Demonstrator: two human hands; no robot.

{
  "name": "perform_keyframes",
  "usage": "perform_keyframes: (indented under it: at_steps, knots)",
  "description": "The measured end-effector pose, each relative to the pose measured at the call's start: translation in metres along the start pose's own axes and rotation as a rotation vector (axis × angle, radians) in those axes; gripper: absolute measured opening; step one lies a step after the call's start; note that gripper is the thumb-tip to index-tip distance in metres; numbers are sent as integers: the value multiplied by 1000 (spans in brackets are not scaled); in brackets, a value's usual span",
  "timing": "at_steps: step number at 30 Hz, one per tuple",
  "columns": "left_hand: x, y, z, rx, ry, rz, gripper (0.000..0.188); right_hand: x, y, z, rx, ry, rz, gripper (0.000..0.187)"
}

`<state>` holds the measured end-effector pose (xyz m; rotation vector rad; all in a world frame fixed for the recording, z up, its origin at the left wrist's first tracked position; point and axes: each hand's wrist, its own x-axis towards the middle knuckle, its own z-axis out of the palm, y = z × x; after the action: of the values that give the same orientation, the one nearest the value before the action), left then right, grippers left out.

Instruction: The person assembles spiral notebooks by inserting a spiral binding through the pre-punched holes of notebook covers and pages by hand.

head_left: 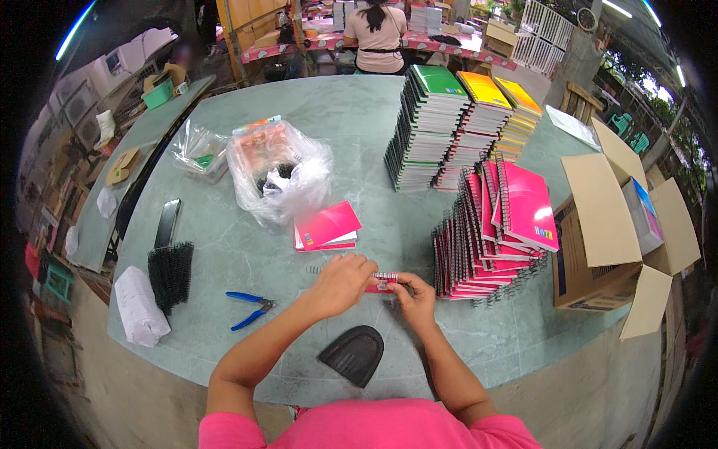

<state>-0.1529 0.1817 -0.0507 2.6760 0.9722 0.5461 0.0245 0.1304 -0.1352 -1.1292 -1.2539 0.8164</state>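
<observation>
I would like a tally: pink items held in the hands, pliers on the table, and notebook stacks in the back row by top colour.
Held pink coil-bound item: 1
Pliers: 1
Green-topped stack: 1
Yellow-topped stacks, middle one and right one: 2
Total: 5

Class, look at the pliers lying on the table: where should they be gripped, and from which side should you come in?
Probably by the two blue handles, coming from the left: the pliers lie flat with the handles spread open that way, so a palm could close around both. Their metal head points right, toward the left forearm, leaving less room there.
</observation>
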Motion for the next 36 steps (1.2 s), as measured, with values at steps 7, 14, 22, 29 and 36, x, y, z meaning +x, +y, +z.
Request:
perform_keyframes:
  at_steps: [7, 14, 22, 29, 36]
  knots:
    - [1, -3, 1, -31, 31, 13, 18, 2, 3, 2, -192, 56, -67, 12]
    - [-1, -8, 7, -113, 23, -19, 19, -4, 16, 13, 287, -50, 259, 10]
    - [0, -8, 7, -179, -3, -43, 20, -2, 16, 12, 338, -71, 241, 10]
    - [-2, -7, 6, -228, 3, -68, 21, -3, 19, 12, 359, -76, 235, 13]
    - [-3, -9, 8, -238, -7, -59, 20, -5, 4, 13, 352, -44, 200, 19]
